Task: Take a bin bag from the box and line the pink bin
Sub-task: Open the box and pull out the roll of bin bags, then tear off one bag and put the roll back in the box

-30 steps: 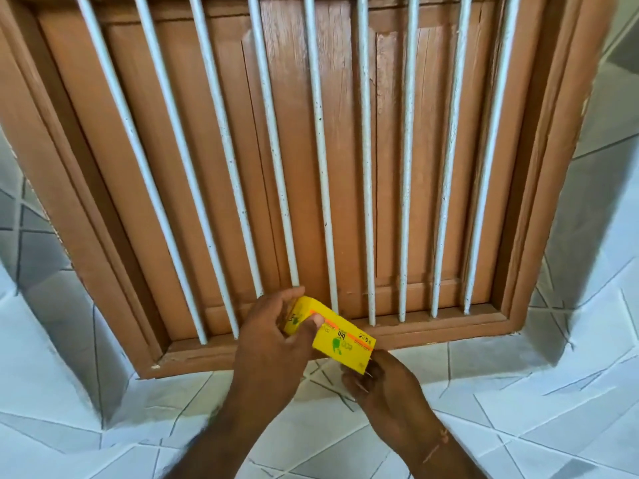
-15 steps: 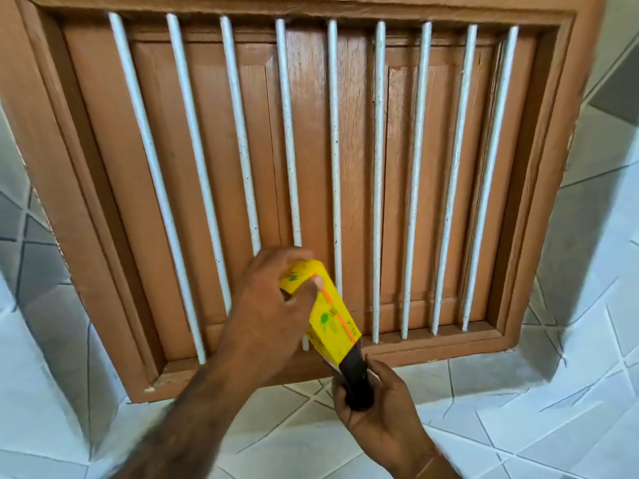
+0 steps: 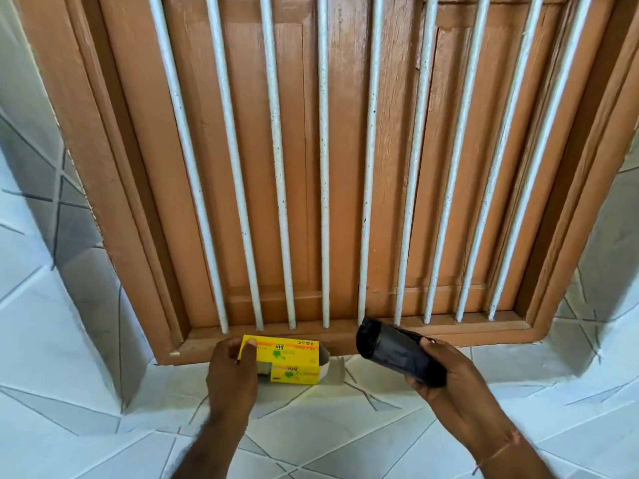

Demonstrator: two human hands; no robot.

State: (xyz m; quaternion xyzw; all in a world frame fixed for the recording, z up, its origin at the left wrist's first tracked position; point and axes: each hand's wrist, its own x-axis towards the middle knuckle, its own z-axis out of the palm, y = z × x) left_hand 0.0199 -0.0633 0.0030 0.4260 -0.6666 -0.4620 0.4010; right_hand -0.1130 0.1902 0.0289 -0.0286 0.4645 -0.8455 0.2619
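My left hand [image 3: 232,369] grips the left end of a yellow bin-bag box [image 3: 289,359], which lies level on the tiled sill with its right flap open. A black roll of bin bags [image 3: 394,350] is out of the box and held in my right hand [image 3: 449,378], tilted with its free end pointing up and left, a short gap away from the box's open end. The pink bin is not in view.
A brown wooden window frame [image 3: 103,188] with closed shutters fills the view. Several white vertical bars [image 3: 325,167] stand in front of the shutters. White patterned tiles [image 3: 328,426] cover the sill and the walls on both sides.
The black roll has come fully out of the box into my right hand and moved right. My left hand has lowered the box from tilted to level at the sill.
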